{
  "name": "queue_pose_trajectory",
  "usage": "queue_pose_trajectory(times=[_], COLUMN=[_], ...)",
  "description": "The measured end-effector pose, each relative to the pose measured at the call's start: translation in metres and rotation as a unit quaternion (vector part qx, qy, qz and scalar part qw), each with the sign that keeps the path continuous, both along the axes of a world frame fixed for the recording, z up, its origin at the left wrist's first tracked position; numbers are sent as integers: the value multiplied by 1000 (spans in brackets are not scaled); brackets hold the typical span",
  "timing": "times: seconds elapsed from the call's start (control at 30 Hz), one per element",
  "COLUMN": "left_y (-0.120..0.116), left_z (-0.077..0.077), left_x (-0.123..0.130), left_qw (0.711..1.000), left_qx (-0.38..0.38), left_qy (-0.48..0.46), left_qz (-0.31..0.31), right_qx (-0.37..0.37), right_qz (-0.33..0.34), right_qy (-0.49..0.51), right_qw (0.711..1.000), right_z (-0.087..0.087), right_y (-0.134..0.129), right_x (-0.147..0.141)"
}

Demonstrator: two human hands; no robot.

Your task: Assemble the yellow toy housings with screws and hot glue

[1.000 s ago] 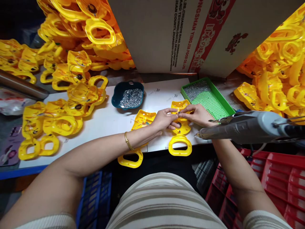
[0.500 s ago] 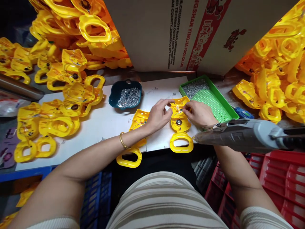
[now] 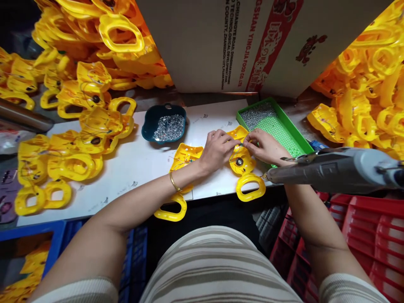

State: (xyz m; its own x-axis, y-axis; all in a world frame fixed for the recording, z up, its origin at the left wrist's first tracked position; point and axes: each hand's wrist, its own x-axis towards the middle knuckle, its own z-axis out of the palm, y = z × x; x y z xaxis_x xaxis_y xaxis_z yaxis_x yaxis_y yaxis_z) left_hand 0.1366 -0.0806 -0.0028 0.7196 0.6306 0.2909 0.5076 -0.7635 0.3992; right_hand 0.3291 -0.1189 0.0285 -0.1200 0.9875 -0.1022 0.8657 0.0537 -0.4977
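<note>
A yellow plastic shell (image 3: 245, 168) with a looped handle lies on the white work surface (image 3: 126, 168), its handle over the front edge. My left hand (image 3: 217, 149) rests on its upper left part, fingers curled on it. My right hand (image 3: 265, 145) pinches something small at the shell's top, too small to name. A second yellow shell (image 3: 183, 162) lies to the left, partly under my left forearm, its handle past the table edge.
A teal dish (image 3: 164, 124) and a green tray (image 3: 274, 126) hold small silver screws. A grey power screwdriver (image 3: 334, 170) hangs at the right. Piles of yellow shells (image 3: 72, 139) lie left and right (image 3: 372, 84). A cardboard box (image 3: 252, 42) stands behind. Red crates (image 3: 372, 235) sit below right.
The shell has turned so its handle points more to the right. Both hands have shifted slightly up on its top part.
</note>
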Motion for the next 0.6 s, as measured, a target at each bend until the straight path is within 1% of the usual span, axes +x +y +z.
queue_pose_trajectory(times=[0.07, 0.17, 0.27, 0.4, 0.47, 0.6], left_y=[-5, -16, -22, -20, -18, -16], left_z=[2, 8, 12, 6, 3, 1], left_x=[-5, -7, -5, -5, -6, -9], left_qw=[1000, 998, 999, 998, 998, 998], left_qx=[3, -10, -26, -50, -58, -60], left_qy=[-6, -20, -1, 17, 18, 9], left_qz=[24, 56, 36, 30, 24, 11], right_qx=[-15, -52, -76, -92, -100, -121], right_qz=[6, 3, -12, -26, -23, -17], right_qy=[9, 32, 48, 63, 78, 141], right_qw=[1000, 998, 996, 993, 992, 982], right_z=[-1, 1, 3, 1, -1, -7], right_y=[-2, -4, -5, -5, -5, -3], right_x=[-4, -12, -20, -22, -21, -16])
